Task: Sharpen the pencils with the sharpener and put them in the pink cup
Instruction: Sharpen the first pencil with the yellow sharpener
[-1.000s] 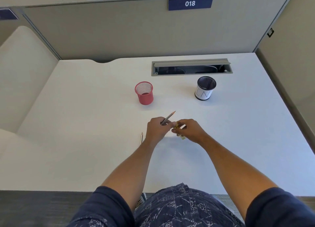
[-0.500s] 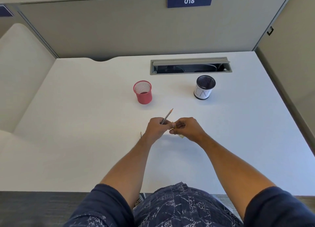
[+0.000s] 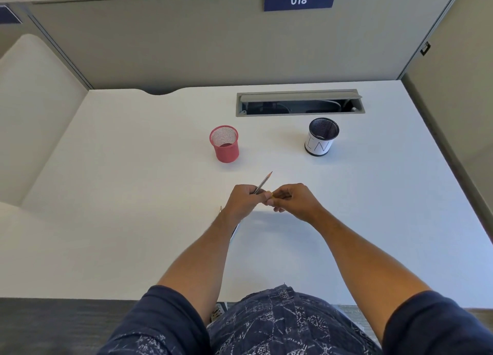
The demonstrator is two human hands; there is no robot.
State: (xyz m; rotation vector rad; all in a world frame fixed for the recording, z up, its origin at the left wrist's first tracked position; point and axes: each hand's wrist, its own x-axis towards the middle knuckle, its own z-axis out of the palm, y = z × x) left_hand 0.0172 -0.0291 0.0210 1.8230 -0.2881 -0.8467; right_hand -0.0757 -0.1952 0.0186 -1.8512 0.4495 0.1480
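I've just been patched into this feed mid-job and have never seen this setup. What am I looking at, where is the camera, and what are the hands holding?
No machine here: a person's bare hands, filmed by a head-worn camera looking down at a white desk. The left hand grips a pencil, point up. The right hand pinches something small and yellowish, probably the sharpener, mostly hidden. Further back stand a pink cup and a black mesh cup labelled "IN". Another pencil peeks out beside the left wrist.
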